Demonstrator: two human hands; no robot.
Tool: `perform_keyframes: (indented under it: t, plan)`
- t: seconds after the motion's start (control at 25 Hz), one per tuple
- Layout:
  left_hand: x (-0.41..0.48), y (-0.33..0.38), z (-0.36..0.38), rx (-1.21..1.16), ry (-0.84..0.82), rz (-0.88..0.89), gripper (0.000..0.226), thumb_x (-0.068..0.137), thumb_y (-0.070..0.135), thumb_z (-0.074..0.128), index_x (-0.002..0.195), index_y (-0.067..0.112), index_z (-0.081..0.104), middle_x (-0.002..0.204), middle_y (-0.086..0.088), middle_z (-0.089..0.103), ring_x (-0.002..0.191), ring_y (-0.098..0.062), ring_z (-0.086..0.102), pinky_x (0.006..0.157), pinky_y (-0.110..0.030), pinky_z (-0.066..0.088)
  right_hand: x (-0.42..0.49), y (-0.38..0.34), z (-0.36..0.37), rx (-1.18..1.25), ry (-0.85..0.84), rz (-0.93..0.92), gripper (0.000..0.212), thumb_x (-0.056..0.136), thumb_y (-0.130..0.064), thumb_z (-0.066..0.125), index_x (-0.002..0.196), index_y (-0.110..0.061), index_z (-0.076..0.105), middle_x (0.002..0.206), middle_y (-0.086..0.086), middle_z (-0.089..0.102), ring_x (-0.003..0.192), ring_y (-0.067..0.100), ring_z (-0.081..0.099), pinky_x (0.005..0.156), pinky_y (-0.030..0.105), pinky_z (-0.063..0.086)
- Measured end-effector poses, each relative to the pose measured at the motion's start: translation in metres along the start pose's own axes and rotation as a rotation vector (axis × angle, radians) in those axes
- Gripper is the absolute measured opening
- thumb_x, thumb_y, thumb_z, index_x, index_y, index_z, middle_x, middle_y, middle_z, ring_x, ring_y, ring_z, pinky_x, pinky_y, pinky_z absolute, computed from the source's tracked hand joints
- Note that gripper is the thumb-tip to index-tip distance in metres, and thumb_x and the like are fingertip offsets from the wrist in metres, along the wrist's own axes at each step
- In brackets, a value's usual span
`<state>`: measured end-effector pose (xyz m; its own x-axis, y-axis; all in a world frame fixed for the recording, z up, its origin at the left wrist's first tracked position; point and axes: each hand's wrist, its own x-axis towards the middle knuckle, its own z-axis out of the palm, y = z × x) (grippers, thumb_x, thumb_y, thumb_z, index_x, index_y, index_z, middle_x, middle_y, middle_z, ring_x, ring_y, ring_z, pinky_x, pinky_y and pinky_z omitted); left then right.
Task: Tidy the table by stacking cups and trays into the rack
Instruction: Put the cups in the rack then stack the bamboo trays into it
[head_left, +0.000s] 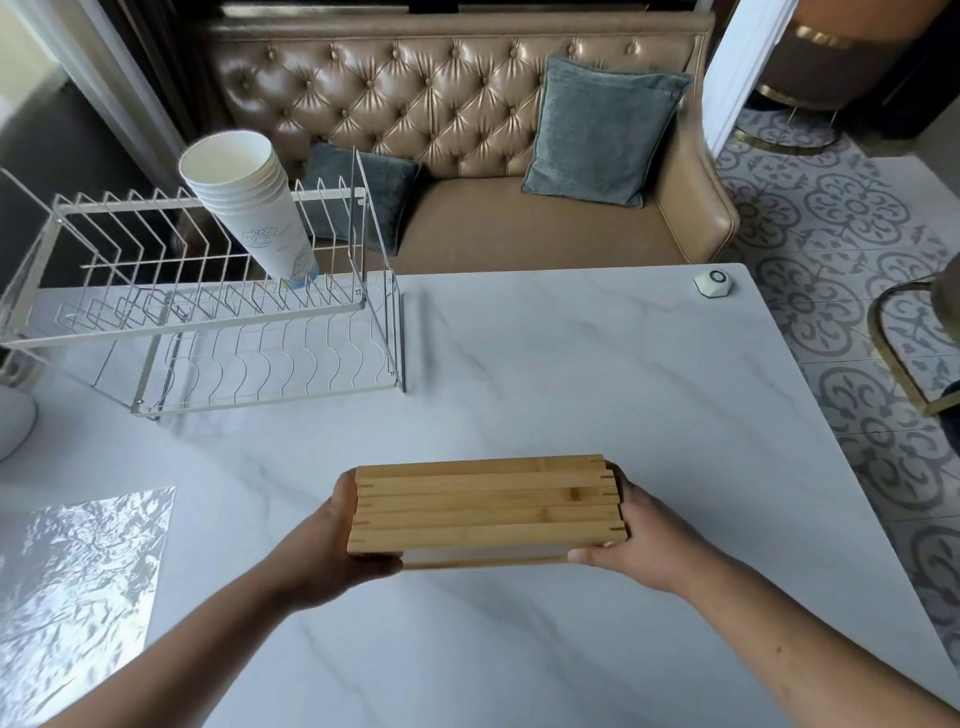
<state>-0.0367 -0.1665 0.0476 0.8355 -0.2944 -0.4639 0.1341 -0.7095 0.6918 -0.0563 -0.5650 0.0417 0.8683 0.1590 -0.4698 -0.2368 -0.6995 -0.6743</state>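
A stack of flat bamboo trays with slotted corners (483, 506) sits between both hands over the near middle of the white marble worktop (571, 389). The left hand (332, 540) and right hand (639, 540) have their fingers clamped on its two ends. Well apart at the far left, a tilted stack of white paper cups (249, 202) leans in the white wire dish rack (208, 312).

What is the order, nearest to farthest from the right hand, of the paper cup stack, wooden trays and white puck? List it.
1. Wooden trays: gripped by the right hand, front centre.
2. White puck: far right corner of the table.
3. Paper cup stack: in the rack, far left.
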Motion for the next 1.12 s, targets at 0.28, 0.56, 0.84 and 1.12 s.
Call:
perform_keyframes:
  t: [0.28,0.56,0.84,1.12]
  plan:
    - [0.01,-0.017,0.034,0.133,0.082,-0.009,0.084,0.068,0.045,0.085,0.13,0.033,0.03,0.103,0.025,0.063,0.086,0.002,0.064,0.068,-0.026,0.053,-0.004,0.019,0.018,-0.136,0.121,-0.05,0.087,0.067,-0.046,0.092,0.139,-0.041,0.044,0.122,-0.027,0.067,0.111,0.002,0.066,0.092,0.03,0.056]
    - [0.016,-0.021,0.038,0.192,0.064,0.017,0.104,0.063,0.047,0.086,0.147,0.036,0.025,0.13,0.02,0.057,0.109,-0.008,0.062,0.084,-0.036,0.059,-0.003,0.024,0.019,-0.212,0.126,-0.006,0.102,0.071,-0.046,0.091,0.153,-0.035,0.032,0.138,-0.02,0.061,0.123,0.011,0.063,0.09,0.027,0.05]
    - [0.018,-0.024,0.036,0.172,0.04,0.011,0.124,0.061,0.054,0.086,0.158,0.037,0.01,0.134,0.025,0.05,0.105,-0.006,0.059,0.076,-0.02,0.047,-0.01,0.022,0.022,-0.25,0.104,0.044,0.122,0.07,-0.06,0.085,0.164,-0.034,0.011,0.154,-0.018,0.05,0.13,0.01,0.058,0.096,0.025,0.051]
    - [0.018,-0.024,0.034,0.149,0.068,0.064,0.083,0.065,0.05,0.082,0.124,0.054,0.025,0.108,0.03,0.057,0.091,0.002,0.06,0.068,-0.029,0.054,-0.012,0.016,0.009,-0.358,0.055,0.02,0.124,0.061,-0.078,0.075,0.159,-0.031,0.016,0.161,-0.017,0.034,0.144,0.009,0.041,0.11,0.027,0.043]
